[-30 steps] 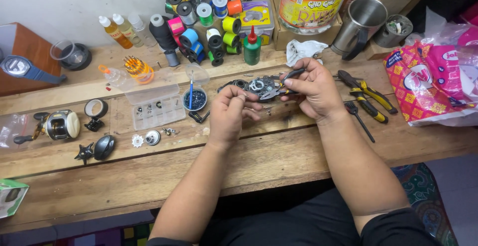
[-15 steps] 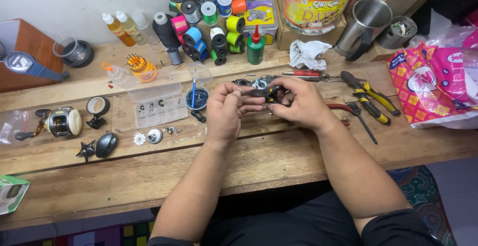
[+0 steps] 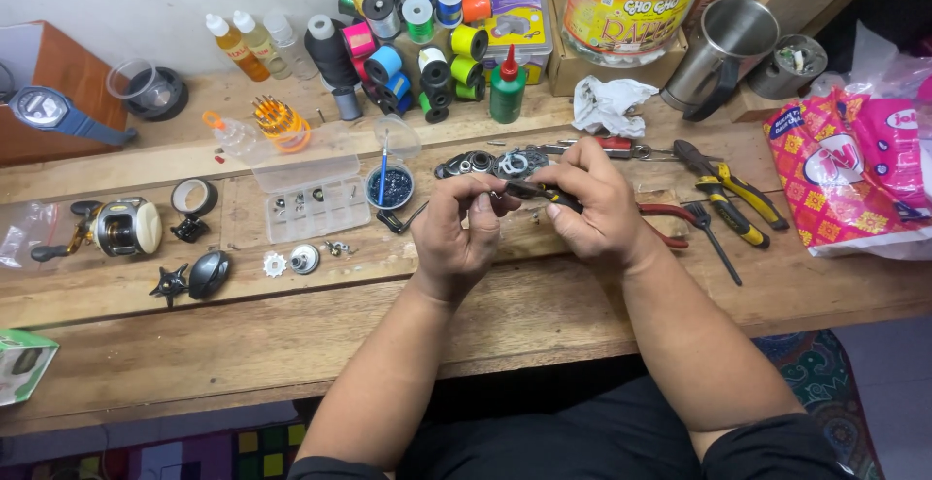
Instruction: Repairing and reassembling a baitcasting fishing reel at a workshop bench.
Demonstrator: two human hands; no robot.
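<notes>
Hands: left hand [image 3: 456,237] and right hand [image 3: 592,203] meet above the middle of the surface [image 3: 243,344], fingertips touching.
Left grip: thumb and forefinger pinched shut on the tip of a small dark part [image 3: 519,190]; what kind of part cannot be told.
Right grip: fingers curled closed around the other end of the same part, the red handle of the pliers [image 3: 665,223] showing from under the palm; whether the hand holds the pliers or merely covers them cannot be told.
Part location: held clear of the surface, between both hands, just in front of the row of rings and bearings [image 3: 495,163].
Change since 1.0 s ago: the larger dark reel frame then held up between both hands is no longer in them; the hands have dropped lower, toward the near edge, and closed onto this much smaller piece.
Reading: judged as a shift from handling the body to fine work on one component.
Left of hands: clear compartment box [image 3: 316,203], blue dish with brush [image 3: 391,187], gear and washer [image 3: 289,263], fishing reel [image 3: 116,228] nearer the left edge.
Right of hands: yellow-handled pliers [image 3: 733,189], fork-like tool [image 3: 714,237], patterned bag [image 3: 854,169] at the right edge.
Back edge: thread spools [image 3: 417,24], green oil bottle [image 3: 505,87], metal mug [image 3: 723,48].
</notes>
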